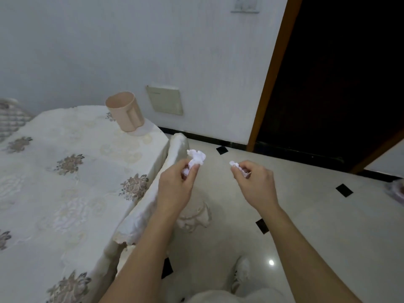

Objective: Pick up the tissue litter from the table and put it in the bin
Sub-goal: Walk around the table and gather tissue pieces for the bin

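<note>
Head view, and both hands are up in front, out past the corner of the counter and over the floor. The left hand has its thumb and fingers curled round a crumpled white tissue wad. The paper is soft and creased, and a ragged, puffy tuft of it sticks up above the fingertips. The right hand pinches a smaller scrap of crumpled white tissue, with only a little lumpy nub showing at the fingertips. The two hands are apart, and neither tissue touches anything else.

To the left sits the counter draped in a cream embroidered cloth. The fabric is lacy, stitched with grey-brown flower motifs, and its scalloped hem hangs in folds just behind the left wrist. At the counter's far corner stands a pale peach plastic cup-shaped container. It is smooth and round-mouthed with a flat handle down its side, and it is well away from both hands.

Below, the glossy cream tiled floor carries small black diamond insets and a bright glint of light. A white shoe rests on it. On the far side is a matte white wall with a cream rectangular wall panel, beside a dark doorway in an orange-brown wooden frame.
</note>
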